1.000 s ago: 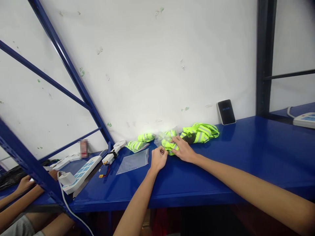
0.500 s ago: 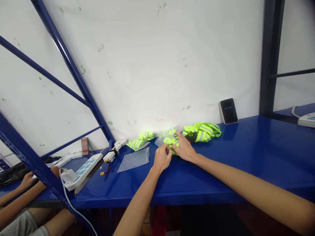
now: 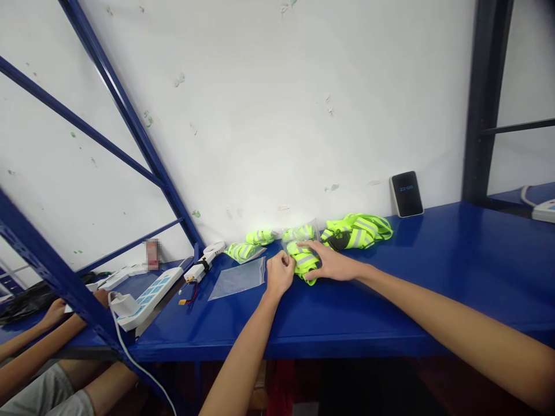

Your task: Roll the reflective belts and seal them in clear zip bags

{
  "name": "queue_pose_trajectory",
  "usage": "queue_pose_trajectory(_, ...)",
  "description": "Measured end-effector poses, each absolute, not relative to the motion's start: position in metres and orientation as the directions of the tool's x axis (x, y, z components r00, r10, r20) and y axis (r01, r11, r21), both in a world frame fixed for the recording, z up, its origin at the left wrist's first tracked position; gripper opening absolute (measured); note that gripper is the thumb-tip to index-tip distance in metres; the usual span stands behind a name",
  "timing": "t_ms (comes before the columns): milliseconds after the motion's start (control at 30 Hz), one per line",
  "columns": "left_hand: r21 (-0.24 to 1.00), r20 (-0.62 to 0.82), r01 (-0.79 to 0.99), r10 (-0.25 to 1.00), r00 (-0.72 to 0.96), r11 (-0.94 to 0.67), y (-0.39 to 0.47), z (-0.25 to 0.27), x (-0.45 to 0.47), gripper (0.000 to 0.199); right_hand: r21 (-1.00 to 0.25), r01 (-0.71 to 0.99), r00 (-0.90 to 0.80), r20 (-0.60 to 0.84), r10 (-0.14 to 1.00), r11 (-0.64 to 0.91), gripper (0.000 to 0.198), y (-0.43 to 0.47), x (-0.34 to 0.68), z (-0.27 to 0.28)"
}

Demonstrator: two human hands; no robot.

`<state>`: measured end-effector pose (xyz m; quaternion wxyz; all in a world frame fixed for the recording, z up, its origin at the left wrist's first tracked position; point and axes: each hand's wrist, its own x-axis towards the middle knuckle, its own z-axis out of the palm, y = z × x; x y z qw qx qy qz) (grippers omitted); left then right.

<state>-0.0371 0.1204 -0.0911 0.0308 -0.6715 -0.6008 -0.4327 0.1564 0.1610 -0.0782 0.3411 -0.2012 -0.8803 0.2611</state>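
A folded bundle of fluorescent yellow-green reflective straps (image 3: pixel 304 261) rests on the blue table between my hands. My left hand (image 3: pixel 280 274) is closed, its curled fingers against the bundle's left side; what lies inside the fingers is hidden. From the right, my right hand (image 3: pixel 333 263) spans the bundle, thumb at the near edge and fingers over the far part. Directly behind is a clear bag with more reflective straps (image 3: pixel 300 233). A loose heap of reflective straps (image 3: pixel 362 231) with a dark part lies to the right. Left of my left hand, a flat clear plastic bag (image 3: pixel 238 279) lies on the table.
More bagged straps (image 3: pixel 241 251) lie at the back left, beside a small white fan (image 3: pixel 213 249) and a wired battery pack (image 3: pixel 195 270). A power strip (image 3: pixel 151 297) stands near the blue post. A clock display (image 3: pixel 406 194) leans on the wall. A co-worker's hands (image 3: pixel 54 314) are far left.
My right hand has shifted down and spread wider around the strap bundle, which now shows more between my hands. My left hand stays curled at its left side. The view has tilted slightly.
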Motion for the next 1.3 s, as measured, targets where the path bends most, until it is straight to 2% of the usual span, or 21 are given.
queue_pose_trajectory(100, 0.484, 0.591, 0.787, 0.806, 0.028, -0.382, 0.117, -0.089, -0.037, 0.026, -0.637, 0.193, -0.633, 0.501, 0.591, 0.746, 0.087, 0.168, 0.159, -0.078)
queue_pose_trajectory(200, 0.449, 0.569, 0.769, 0.809, 0.146, -0.455, 0.112, -0.087, -0.036, 0.025, -0.634, 0.272, -0.549, 0.516, 0.657, 0.724, 0.066, 0.17, 0.157, -0.077)
queue_pose_trajectory(367, 0.354, 0.546, 0.781, 0.791, 0.275, -0.515, 0.103, -0.082, -0.024, 0.024, -0.595, 0.316, -0.412, 0.616, 0.672, 0.739, 0.026, 0.172, 0.151, -0.08)
queue_pose_trajectory(500, 0.258, 0.546, 0.768, 0.744, 0.385, -0.587, 0.096, -0.08, -0.005, 0.023, -0.614, 0.373, -0.313, 0.623, 0.717, 0.696, 0.019, 0.175, 0.148, -0.083)
queue_pose_trajectory(600, 0.232, 0.597, 0.797, 0.729, 0.335, -0.557, 0.096, -0.081, 0.0, 0.019, -0.624, 0.324, -0.376, 0.605, 0.702, 0.711, 0.022, 0.172, 0.149, -0.083)
queue_pose_trajectory(733, 0.329, 0.679, 0.839, 0.726, 0.108, -0.433, 0.103, -0.087, -0.012, 0.013, -0.601, 0.202, -0.565, 0.574, 0.593, 0.773, 0.028, 0.164, 0.151, -0.082)
queue_pose_trajectory(800, 0.407, 0.697, 0.828, 0.717, -0.008, -0.386, 0.108, -0.089, -0.021, 0.014, -0.589, 0.232, -0.577, 0.558, 0.597, 0.774, 0.023, 0.163, 0.151, -0.082)
queue_pose_trajectory(900, 0.494, 0.686, 0.801, 0.718, -0.12, -0.339, 0.112, -0.091, -0.028, 0.029, -0.524, 0.338, -0.496, 0.607, 0.621, 0.782, 0.016, 0.163, 0.149, -0.084)
queue_pose_trajectory(1000, 0.483, 0.643, 0.784, 0.766, -0.014, -0.391, 0.112, -0.09, -0.03, 0.044, -0.463, 0.395, -0.428, 0.672, 0.605, 0.794, 0.013, 0.164, 0.147, -0.086)
queue_pose_trajectory(1067, 0.45, 0.629, 0.783, 0.775, 0.063, -0.429, 0.11, -0.089, -0.03, 0.046, -0.463, 0.395, -0.422, 0.675, 0.605, 0.793, 0.013, 0.164, 0.147, -0.087)
queue_pose_trajectory(1167, 0.419, 0.664, 0.796, 0.745, 0.06, -0.436, 0.111, -0.09, -0.031, 0.04, -0.489, 0.37, -0.416, 0.673, 0.611, 0.79, 0.013, 0.164, 0.149, -0.086)
queue_pose_trajectory(1300, 0.335, 0.773, 0.812, 0.632, 0.053, -0.478, 0.113, -0.09, -0.033, 0.032, -0.535, 0.268, -0.405, 0.692, 0.598, 0.801, 0.013, 0.16, 0.151, -0.082)
